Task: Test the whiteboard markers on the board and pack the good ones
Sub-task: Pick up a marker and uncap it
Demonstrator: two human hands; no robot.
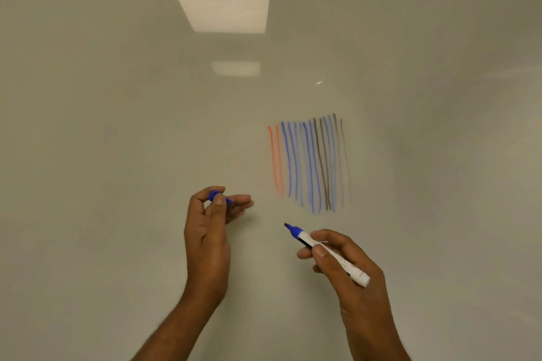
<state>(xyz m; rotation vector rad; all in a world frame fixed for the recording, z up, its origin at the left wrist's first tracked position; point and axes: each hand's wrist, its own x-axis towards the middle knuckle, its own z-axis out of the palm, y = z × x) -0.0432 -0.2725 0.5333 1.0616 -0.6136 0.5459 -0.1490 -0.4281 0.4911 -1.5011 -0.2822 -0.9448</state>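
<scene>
The right hand [346,261] pinches the uncapped marker [325,250], tip towards the board [117,126], probably to test it; the left hand [208,223] pinches its blue cap [215,196] aside.

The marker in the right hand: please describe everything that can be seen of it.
The marker has a white barrel, seemingly plastic, with small dark print and a blue neck ending in a dark tip. It is uncapped. It lies slanted, tip pointing up and left, below the drawn lines. The right hand grips its middle between thumb and fingers; its rear end sticks out.
</scene>
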